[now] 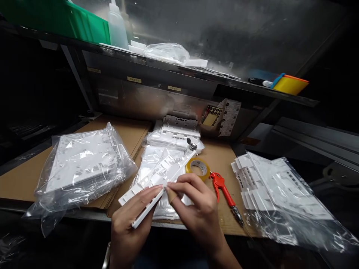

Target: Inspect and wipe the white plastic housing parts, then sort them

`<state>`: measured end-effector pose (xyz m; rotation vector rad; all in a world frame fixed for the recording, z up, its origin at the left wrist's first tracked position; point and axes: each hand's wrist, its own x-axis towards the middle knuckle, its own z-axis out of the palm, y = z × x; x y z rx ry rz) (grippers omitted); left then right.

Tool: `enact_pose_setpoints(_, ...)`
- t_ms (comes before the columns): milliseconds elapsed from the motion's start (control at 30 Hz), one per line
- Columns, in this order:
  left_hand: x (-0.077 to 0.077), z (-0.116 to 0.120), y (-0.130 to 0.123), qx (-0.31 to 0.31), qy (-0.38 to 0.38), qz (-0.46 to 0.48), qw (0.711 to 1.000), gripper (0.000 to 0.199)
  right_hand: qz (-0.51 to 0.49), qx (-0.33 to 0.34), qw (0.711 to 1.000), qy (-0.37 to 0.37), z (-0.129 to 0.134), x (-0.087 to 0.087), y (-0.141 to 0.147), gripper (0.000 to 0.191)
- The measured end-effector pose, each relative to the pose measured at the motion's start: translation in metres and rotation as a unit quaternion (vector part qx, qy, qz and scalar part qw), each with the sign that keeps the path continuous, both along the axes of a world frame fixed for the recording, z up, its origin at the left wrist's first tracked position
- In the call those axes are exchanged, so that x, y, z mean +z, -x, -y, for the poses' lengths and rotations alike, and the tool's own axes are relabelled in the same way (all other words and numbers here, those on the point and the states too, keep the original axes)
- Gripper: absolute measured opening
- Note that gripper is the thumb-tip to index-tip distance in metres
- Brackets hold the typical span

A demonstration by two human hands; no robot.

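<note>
My left hand (127,226) is wrapped round a long white plastic panel (164,170), which lies tilted across it with clips and slots along its inner face. At the panel's near edge, the thumb and forefinger of my right hand (198,205) are pinched together. A tan wrap covers the right thumb tip. Whatever sits between those fingertips is too small to make out. Beneath the panel are clear plastic bags (165,209). Just beyond my right hand lies a roll of yellow tape (206,169), with a red air blow gun (224,188) beside it.
Bagged white panels lie at left (84,160) and right (283,190). More white panels (181,127) are stacked at the back, near a small round metal item (192,145). Cardboard (123,130) covers the bench. The shelf above carries a green bin (84,24), a squeeze bottle (117,30) and a yellow container (291,85).
</note>
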<state>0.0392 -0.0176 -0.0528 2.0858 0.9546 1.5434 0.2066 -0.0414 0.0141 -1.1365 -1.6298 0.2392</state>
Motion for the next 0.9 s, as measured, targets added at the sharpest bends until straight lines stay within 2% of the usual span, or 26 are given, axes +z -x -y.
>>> enact_pose_setpoints(67,-0.001,0.001,-0.002,-0.003,0.001,-0.003,1.0,0.045,-0.007,-0.019,1.0,0.005,-0.001,-0.003,-0.003,0.013)
enact_pose_setpoints(233,-0.003,0.0,-0.005,-0.03,-0.032,-0.013,0.999,0.044,-0.028,0.014,0.999,-0.017,0.002,-0.005,-0.005,0.014)
enact_pose_setpoints(367,-0.004,0.0,-0.006,-0.009,-0.061,-0.014,0.998,0.043,-0.05,-0.048,0.998,-0.01,0.004,-0.005,-0.006,0.013)
enact_pose_setpoints(533,-0.003,0.003,-0.004,-0.058,-0.037,-0.012,0.998,0.042,-0.017,0.032,0.999,-0.04,0.013,-0.006,0.002,0.015)
enact_pose_setpoints(600,-0.002,0.004,-0.004,-0.043,-0.029,-0.003,0.999,0.041,-0.034,0.004,0.999,-0.038,0.01,-0.007,-0.005,0.012)
enact_pose_setpoints(667,-0.003,0.006,-0.004,-0.022,-0.026,0.001,0.999,0.04,-0.054,-0.06,0.996,-0.028,0.002,-0.007,-0.021,0.01)
enact_pose_setpoints(767,-0.005,0.009,-0.004,-0.027,-0.023,-0.006,0.999,0.04,-0.067,-0.134,0.988,-0.018,-0.012,-0.007,-0.048,0.009)
enact_pose_setpoints(833,-0.007,0.009,-0.003,-0.032,-0.025,-0.008,0.999,0.04,-0.069,-0.156,0.985,-0.016,-0.017,-0.008,-0.058,0.009)
enact_pose_setpoints(900,-0.007,0.008,-0.002,-0.032,-0.022,-0.01,0.999,0.04,-0.064,-0.157,0.985,-0.017,-0.014,-0.007,-0.057,0.01)
